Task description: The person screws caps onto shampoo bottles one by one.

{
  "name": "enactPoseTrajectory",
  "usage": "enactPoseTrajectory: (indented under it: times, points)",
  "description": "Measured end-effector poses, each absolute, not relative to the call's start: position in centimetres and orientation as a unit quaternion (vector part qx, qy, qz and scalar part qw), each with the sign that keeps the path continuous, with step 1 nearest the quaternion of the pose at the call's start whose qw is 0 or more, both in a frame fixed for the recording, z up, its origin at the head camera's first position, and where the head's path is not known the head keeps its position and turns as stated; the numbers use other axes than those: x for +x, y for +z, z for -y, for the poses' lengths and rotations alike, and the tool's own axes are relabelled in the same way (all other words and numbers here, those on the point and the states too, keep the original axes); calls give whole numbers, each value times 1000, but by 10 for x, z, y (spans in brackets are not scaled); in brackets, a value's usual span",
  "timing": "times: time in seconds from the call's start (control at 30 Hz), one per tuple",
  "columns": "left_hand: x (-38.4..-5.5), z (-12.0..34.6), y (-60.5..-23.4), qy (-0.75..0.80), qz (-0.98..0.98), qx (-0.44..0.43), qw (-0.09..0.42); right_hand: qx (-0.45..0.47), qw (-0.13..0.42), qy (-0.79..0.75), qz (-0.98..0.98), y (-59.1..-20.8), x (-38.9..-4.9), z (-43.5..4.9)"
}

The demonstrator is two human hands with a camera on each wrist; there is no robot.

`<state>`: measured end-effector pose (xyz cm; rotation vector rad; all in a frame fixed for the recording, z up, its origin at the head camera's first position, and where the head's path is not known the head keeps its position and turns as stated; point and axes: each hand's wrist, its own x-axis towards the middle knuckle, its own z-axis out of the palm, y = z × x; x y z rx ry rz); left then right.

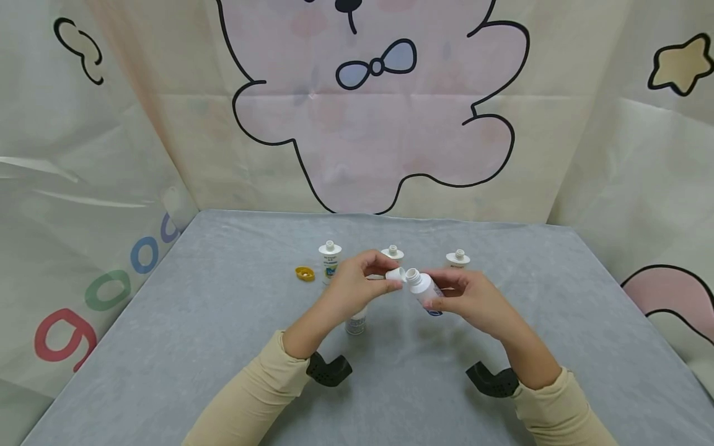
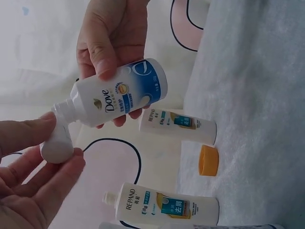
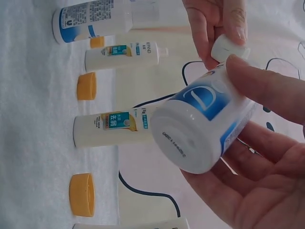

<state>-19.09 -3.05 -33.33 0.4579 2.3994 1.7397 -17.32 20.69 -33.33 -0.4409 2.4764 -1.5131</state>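
Note:
In the head view my left hand [image 1: 357, 280] pinches a white cap [image 1: 395, 274] between thumb and fingertips. My right hand [image 1: 474, 300] grips a white and blue Dove bottle [image 2: 119, 93], tilted with its bare threaded neck toward the cap. Cap and neck are side by side; whether they touch I cannot tell. In the right wrist view the bottle's round base [image 3: 183, 138] faces the camera. Another white and blue bottle [image 1: 356, 323] stands on the table below my left hand, partly hidden by it.
Behind the hands, three cream REPAND bottles [image 1: 330, 260] without caps stand in a row on the grey cloth [image 1: 234, 310]. Yellow caps [image 3: 86, 86] lie among them, one [image 1: 305, 274] left of the leftmost bottle. A printed curtain [image 1: 424, 136] hangs behind the table.

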Motion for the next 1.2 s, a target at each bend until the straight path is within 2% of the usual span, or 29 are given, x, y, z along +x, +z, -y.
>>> enactPoseTrajectory:
  times: [0.2,0.5,0.77,1.2]
  points:
    - [-190,33,-331,582,-800,136,63,-148,93,-509,-843,-333,-171,-205]
    - [-190,31,-331,575,-800,165,49,-147,80,-498,-851,-331,-169,-204]
    - [-189,31,-330,600,-783,152,53,-145,72,-486,-859,-330,-168,-202]
    - [-187,27,-332,588,-790,172,29,-149,79,-480,-861,-330,-167,-200]
